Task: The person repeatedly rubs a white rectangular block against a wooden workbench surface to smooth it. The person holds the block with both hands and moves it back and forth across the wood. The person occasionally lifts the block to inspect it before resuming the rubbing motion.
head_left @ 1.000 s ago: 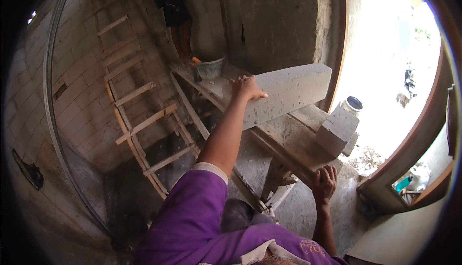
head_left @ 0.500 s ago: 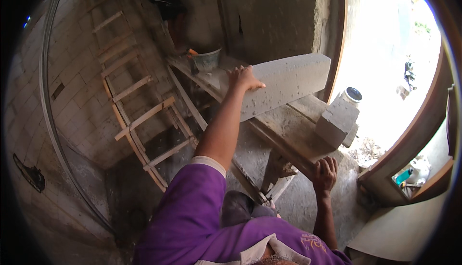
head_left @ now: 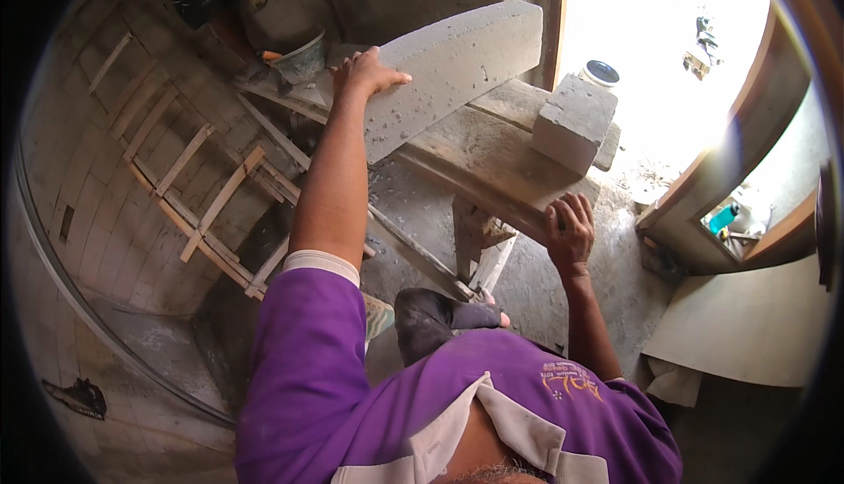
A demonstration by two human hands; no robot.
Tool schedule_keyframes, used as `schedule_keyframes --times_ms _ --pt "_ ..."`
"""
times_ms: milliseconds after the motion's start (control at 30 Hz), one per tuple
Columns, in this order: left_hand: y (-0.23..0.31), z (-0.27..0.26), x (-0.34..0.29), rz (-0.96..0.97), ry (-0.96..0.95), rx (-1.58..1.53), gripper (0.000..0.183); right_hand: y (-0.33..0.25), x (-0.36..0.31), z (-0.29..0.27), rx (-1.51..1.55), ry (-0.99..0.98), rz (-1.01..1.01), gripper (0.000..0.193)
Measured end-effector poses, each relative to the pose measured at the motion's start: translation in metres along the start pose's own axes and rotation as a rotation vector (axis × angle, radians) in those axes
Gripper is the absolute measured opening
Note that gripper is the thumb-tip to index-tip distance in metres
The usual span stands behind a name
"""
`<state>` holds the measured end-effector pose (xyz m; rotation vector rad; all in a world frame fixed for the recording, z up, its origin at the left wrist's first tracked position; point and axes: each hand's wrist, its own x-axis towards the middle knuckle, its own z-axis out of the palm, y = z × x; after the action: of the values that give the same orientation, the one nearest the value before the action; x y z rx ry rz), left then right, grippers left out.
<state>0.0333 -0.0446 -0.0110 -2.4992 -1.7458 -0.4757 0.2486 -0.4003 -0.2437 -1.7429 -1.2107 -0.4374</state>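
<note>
A long, light grey aerated concrete block (head_left: 448, 71) stands on edge across a wooden plank bench (head_left: 479, 145). My left hand (head_left: 365, 72) grips its near-left end at the top, thumb on the pitted face and fingers over the upper edge. The fingertips behind the block are hidden. My right hand (head_left: 570, 229) is at the near right end of the bench, with its bent fingers hooked over the plank's edge. Beyond that hand, a smaller cut piece of grey block (head_left: 576, 122) sits on the plank.
A bucket (head_left: 299, 58) with something orange at its rim stands at the bench's far end, beside another person's legs (head_left: 229, 31). A wooden ladder (head_left: 202, 229) leans at the left. A white pail (head_left: 600, 73) is by the bright doorway; a pale board (head_left: 738, 321) lies at right.
My view has tilted, so the block, bench and both hands appear higher and further left. Both hands keep their places on the block and the plank.
</note>
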Motion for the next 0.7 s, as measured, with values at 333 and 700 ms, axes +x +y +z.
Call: schedule_keyframes --times_ms 333,700 --pt "0.0021 0.0003 -0.005 -0.02 0.021 0.06 0.105 0.0082 -0.0032 0.0036 -0.013 0.012 0.006 0.016" --pt "0.0046 -0.0041 -0.0047 -0.032 -0.064 -0.022 0.111 0.0075 -0.0004 0.0027 0.023 0.01 -0.014 0.013"
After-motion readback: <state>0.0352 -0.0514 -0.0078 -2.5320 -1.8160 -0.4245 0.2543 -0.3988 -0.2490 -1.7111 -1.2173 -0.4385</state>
